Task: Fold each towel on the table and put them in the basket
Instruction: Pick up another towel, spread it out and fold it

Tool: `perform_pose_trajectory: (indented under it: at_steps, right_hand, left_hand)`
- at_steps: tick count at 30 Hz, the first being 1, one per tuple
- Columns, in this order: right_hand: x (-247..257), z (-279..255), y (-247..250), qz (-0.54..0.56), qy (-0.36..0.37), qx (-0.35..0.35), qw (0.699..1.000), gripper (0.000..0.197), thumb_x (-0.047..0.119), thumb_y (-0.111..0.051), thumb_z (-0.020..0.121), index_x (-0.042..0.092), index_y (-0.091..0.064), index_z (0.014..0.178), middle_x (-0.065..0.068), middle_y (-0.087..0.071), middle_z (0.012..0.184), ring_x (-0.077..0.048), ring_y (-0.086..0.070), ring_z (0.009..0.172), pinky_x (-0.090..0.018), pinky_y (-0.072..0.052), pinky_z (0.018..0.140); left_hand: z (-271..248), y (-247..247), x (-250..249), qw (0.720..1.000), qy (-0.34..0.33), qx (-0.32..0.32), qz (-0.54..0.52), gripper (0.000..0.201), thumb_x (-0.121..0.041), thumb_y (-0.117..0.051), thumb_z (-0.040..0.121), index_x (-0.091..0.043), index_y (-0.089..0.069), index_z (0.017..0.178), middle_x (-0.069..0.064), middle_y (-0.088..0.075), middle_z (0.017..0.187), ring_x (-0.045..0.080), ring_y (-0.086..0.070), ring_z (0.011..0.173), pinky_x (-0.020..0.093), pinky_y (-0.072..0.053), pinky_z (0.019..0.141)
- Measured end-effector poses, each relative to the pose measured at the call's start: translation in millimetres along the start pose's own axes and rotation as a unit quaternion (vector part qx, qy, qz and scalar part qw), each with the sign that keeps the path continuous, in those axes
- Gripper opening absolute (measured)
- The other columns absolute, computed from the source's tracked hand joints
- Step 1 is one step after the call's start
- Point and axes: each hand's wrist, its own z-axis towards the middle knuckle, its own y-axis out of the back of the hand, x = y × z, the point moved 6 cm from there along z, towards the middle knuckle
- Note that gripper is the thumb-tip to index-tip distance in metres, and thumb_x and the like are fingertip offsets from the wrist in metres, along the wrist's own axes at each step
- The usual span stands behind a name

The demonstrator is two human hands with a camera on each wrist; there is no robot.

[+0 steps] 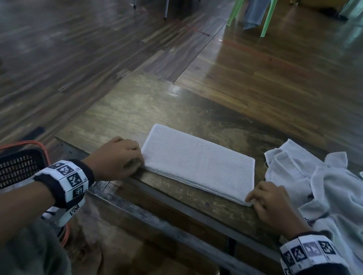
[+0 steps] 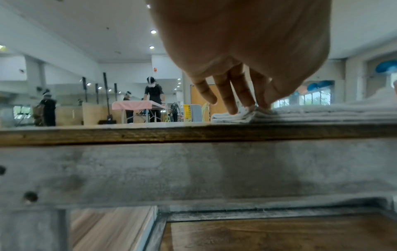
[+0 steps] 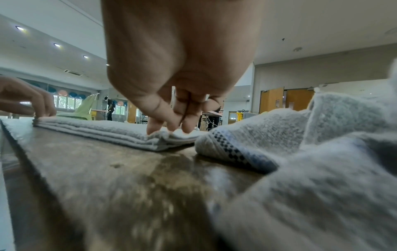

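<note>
A white towel (image 1: 198, 162), folded into a flat rectangle of several layers, lies on the wooden table (image 1: 180, 113) near its front edge. My left hand (image 1: 139, 164) pinches the towel's near left corner (image 2: 242, 113), which bunches up between the fingertips (image 2: 234, 110). My right hand (image 1: 250, 199) has thumb and fingertips (image 3: 187, 127) down on the near right corner (image 3: 159, 142), pinching its top layers. A dark mesh basket (image 1: 0, 168) with an orange rim sits low at the left, below table height.
A loose heap of unfolded white towels (image 1: 334, 200) covers the table's right end, touching my right wrist; one has a blue dotted hem (image 3: 234, 152). A green plastic chair (image 1: 254, 4) stands far off on the wooden floor. Other people work at distant tables (image 2: 152, 98).
</note>
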Motion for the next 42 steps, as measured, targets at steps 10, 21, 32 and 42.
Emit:
perform_pose_trajectory:
  at_steps: [10,21,32,42]
  right_hand:
    - [80,131,31,-0.029,0.056,0.027,0.998,0.018,0.012,-0.055,0.083,0.019,-0.07,0.088,-0.001,-0.067,0.095,-0.023,-0.06,0.092,-0.036,-0.041,0.08]
    - [163,254,-20,-0.023,0.028,0.141,0.989,0.036,0.027,-0.046,0.094,0.02,-0.052,0.128,-0.001,-0.054,0.133,-0.021,-0.049,0.122,-0.035,-0.033,0.101]
    - [163,269,-33,0.023,-0.002,0.173,0.985,0.033,0.033,-0.053,0.091,0.019,-0.055,0.121,0.0,-0.06,0.118,-0.019,-0.053,0.114,-0.03,-0.027,0.089]
    - [142,264,52,0.171,-0.007,-0.049,0.984,0.013,0.024,-0.064,0.078,0.032,-0.054,0.08,0.001,-0.055,0.089,-0.018,-0.051,0.089,-0.035,-0.037,0.086]
  left_hand:
    - [3,-10,20,0.946,0.311,0.071,-0.06,0.031,-0.051,-0.059,0.082,-0.024,-0.053,0.07,-0.005,-0.057,0.07,0.014,-0.054,0.066,0.028,-0.033,0.057]
    - [16,-31,29,0.899,0.373,0.148,-0.174,0.044,-0.038,-0.063,0.08,-0.016,-0.041,0.05,-0.001,-0.042,0.049,0.021,-0.047,0.054,0.027,-0.034,0.054]
    - [15,-35,32,0.879,0.384,0.13,-0.251,0.034,-0.038,-0.061,0.078,-0.022,-0.04,0.058,-0.004,-0.047,0.06,0.021,-0.05,0.064,0.031,-0.039,0.065]
    - [24,84,9,0.952,0.264,-0.151,-0.03,0.014,-0.028,-0.062,0.078,-0.025,-0.048,0.082,-0.009,-0.054,0.072,0.014,-0.05,0.068,0.034,-0.038,0.073]
